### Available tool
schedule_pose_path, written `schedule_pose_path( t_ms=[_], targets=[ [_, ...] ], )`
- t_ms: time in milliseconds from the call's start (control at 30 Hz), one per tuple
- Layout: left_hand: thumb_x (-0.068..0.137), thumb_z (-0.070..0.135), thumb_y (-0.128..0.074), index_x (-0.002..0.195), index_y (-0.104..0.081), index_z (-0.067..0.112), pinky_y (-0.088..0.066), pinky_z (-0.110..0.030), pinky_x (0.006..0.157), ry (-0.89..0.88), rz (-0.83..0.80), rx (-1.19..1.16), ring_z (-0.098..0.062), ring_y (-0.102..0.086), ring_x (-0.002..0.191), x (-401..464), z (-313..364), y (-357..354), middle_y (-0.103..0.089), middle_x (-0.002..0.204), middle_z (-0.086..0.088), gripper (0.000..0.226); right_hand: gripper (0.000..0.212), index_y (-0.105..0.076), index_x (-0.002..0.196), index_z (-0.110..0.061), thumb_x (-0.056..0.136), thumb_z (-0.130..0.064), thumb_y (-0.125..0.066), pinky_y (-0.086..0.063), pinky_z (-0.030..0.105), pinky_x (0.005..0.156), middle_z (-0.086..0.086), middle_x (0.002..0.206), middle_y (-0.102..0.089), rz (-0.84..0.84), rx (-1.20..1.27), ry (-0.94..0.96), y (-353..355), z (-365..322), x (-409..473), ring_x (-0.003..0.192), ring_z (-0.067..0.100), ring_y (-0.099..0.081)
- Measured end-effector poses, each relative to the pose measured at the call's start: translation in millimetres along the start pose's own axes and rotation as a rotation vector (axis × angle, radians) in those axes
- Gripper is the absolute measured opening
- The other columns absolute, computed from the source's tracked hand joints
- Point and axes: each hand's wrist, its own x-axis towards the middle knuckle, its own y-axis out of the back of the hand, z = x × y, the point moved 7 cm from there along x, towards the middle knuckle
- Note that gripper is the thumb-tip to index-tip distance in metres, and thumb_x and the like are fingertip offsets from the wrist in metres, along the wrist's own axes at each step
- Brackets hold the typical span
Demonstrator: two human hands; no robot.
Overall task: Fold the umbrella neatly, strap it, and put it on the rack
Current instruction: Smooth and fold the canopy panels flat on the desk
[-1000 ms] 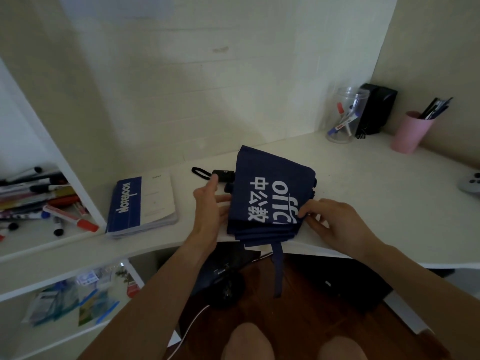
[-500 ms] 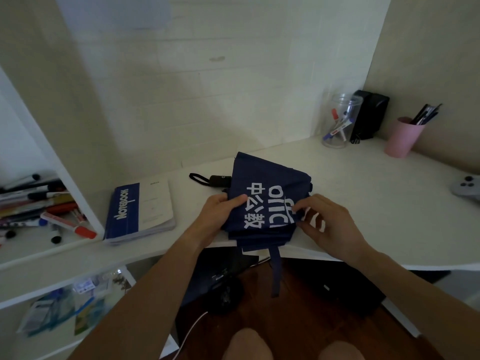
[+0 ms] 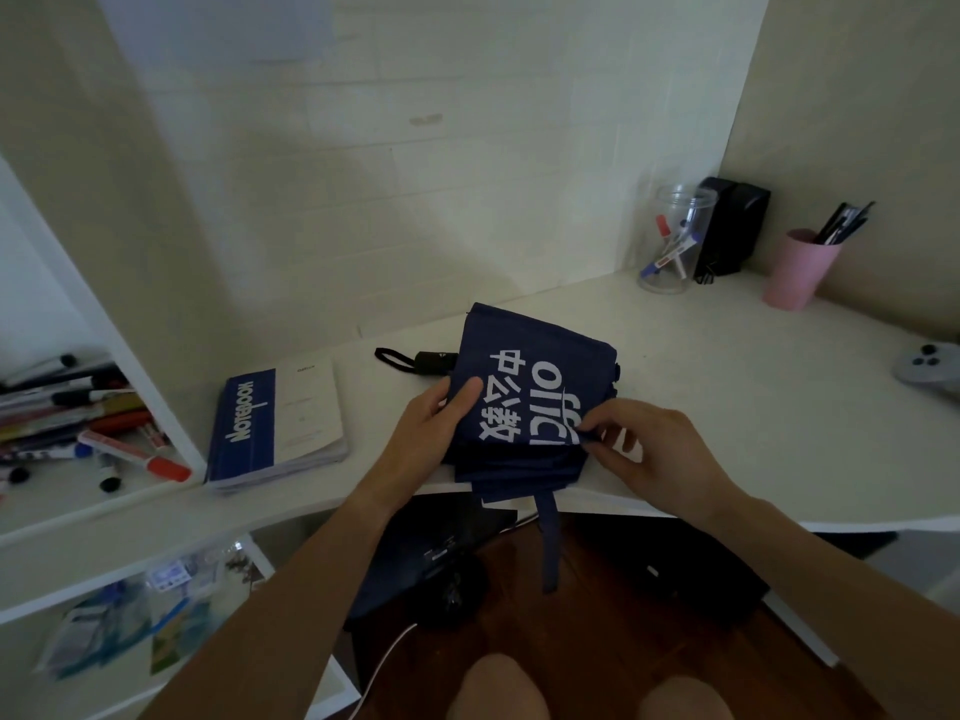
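— What moved since a moment ago?

— Both of my hands closed in on the umbrella (image 3: 524,407); a second back my left hand (image 3: 434,426) lay nearly flat beside it, and now its fingers curl round the left edge of the folded cloth, thumb on top.

— Run across from the left.

— Markers (image 3: 104,444) lie heaped on the shelf (image 3: 78,506) at far left. Next comes a blue and white notebook (image 3: 278,423) flat on the desk (image 3: 753,407). Then the navy umbrella, lying at the desk's near edge, its black handle (image 3: 434,362) pointing left and its strap (image 3: 549,543) hanging loose over the edge.

— And your other hand?

— My right hand (image 3: 652,449) pinches a fold of cloth at the umbrella's right side. Further right stand a clear jar (image 3: 670,241), a black box (image 3: 732,226) and a pink cup (image 3: 797,272) of pens.
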Motion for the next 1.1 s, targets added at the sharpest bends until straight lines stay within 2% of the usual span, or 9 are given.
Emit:
schedule_pose_path(
  t_ms=[100,300,400,500,700,800,900,967,1100],
  targets=[
    [0.096,0.032,-0.067,0.127,-0.058,0.026,-0.061,-0.037,0.075,0.007,-0.035,0.032,-0.029,-0.077,0.081,-5.4,-7.3,2.2,-0.078,0.107,0.000,0.034,0.024,-0.067,0.102,-0.026,0.083,-0.017,-0.078,-0.051,0.019,0.066,-0.014,0.090,-0.066,0.019,0.047,0.000,-2.4,-5.1,1.7,0.078,-0.003,-0.059],
    [0.094,0.019,-0.070,0.124,-0.057,0.024,-0.060,-0.029,0.066,0.030,-0.014,-0.027,-0.029,-0.077,0.076,-8.6,-12.5,3.9,-0.079,0.104,-0.003,0.033,0.032,-0.063,0.103,-0.033,0.080,-0.052,-0.075,-0.044,0.010,0.069,-0.019,0.099,-0.060,-0.025,-0.002,0.004,-8.9,-18.8,1.2,0.082,0.000,-0.057],
    [0.094,0.024,-0.071,0.120,-0.063,0.019,-0.061,-0.029,0.073,0.032,0.026,-0.028,-0.020,-0.076,0.079,-9.4,-12.3,5.4,-0.078,0.104,-0.002,0.028,0.025,-0.063,0.098,-0.032,0.080,-0.041,-0.077,-0.041,0.009,0.071,-0.020,0.099,-0.057,-0.081,0.001,0.006,-14.8,-13.7,-1.4,0.084,-0.002,-0.054],
    [0.091,0.024,-0.074,0.117,-0.063,0.017,-0.061,-0.026,0.079,-0.024,0.141,0.131,-0.009,-0.074,0.089,-9.5,-10.5,13.7,-0.077,0.108,-0.001,0.029,0.022,-0.065,0.093,-0.030,0.079,-0.022,-0.080,-0.040,0.009,0.071,-0.020,0.096,-0.056,-0.071,0.005,-0.014,-16.8,-6.7,-3.4,0.081,-0.002,-0.053],
    [0.091,0.017,-0.073,0.142,-0.025,0.037,-0.062,-0.028,0.078,-0.169,0.051,0.223,-0.009,-0.075,0.089,-18.7,-7.0,12.3,-0.075,0.102,0.005,0.073,0.033,-0.066,0.101,-0.029,0.076,-0.015,-0.082,-0.041,0.010,0.071,-0.019,0.091,-0.055,-0.029,-0.053,-0.046,-19.6,-1.1,-12.6,0.077,0.000,-0.051],
    [0.096,0.018,-0.067,0.134,-0.042,0.039,-0.061,-0.026,0.078,-0.280,-0.018,0.430,-0.007,-0.073,0.095,-23.9,-4.5,7.2,-0.073,0.114,0.006,0.051,0.029,-0.071,0.097,-0.028,0.073,-0.019,-0.085,-0.044,0.014,0.069,-0.016,0.091,-0.063,0.009,-0.124,-0.019,-16.6,-1.6,-14.0,0.079,-0.001,-0.048],
    [0.098,0.030,-0.063,0.126,-0.060,0.037,-0.058,-0.030,0.083,-0.331,-0.025,0.686,-0.006,-0.064,0.087,-24.0,-12.6,4.4,-0.070,0.117,0.005,0.030,0.026,-0.072,0.096,-0.029,0.074,-0.024,-0.086,-0.051,0.020,0.072,-0.014,0.100,-0.063,-0.004,-0.115,-0.008,-14.0,4.4,-15.2,0.084,-0.003,-0.049],
    [0.096,0.036,-0.063,0.128,-0.061,0.037,-0.056,-0.032,0.084,-0.316,-0.003,0.713,-0.006,-0.062,0.085,-22.5,-19.1,5.3,-0.070,0.113,0.003,0.032,0.024,-0.075,0.099,-0.028,0.077,-0.029,-0.084,-0.051,0.019,0.076,-0.013,0.108,-0.058,-0.012,-0.079,-0.001,-10.0,8.8,-17.1,0.086,-0.001,-0.054],
    [0.095,0.033,-0.067,0.129,-0.063,0.031,-0.058,-0.033,0.092,-0.281,-0.011,0.589,-0.006,-0.067,0.105,-20.3,-25.3,5.0,-0.070,0.123,0.004,0.034,0.021,-0.078,0.103,-0.029,0.085,-0.038,-0.074,-0.054,0.027,0.078,-0.005,0.130,-0.053,-0.081,-0.103,0.037,-5.8,8.1,-18.9,0.093,0.011,-0.060]
  ],
)
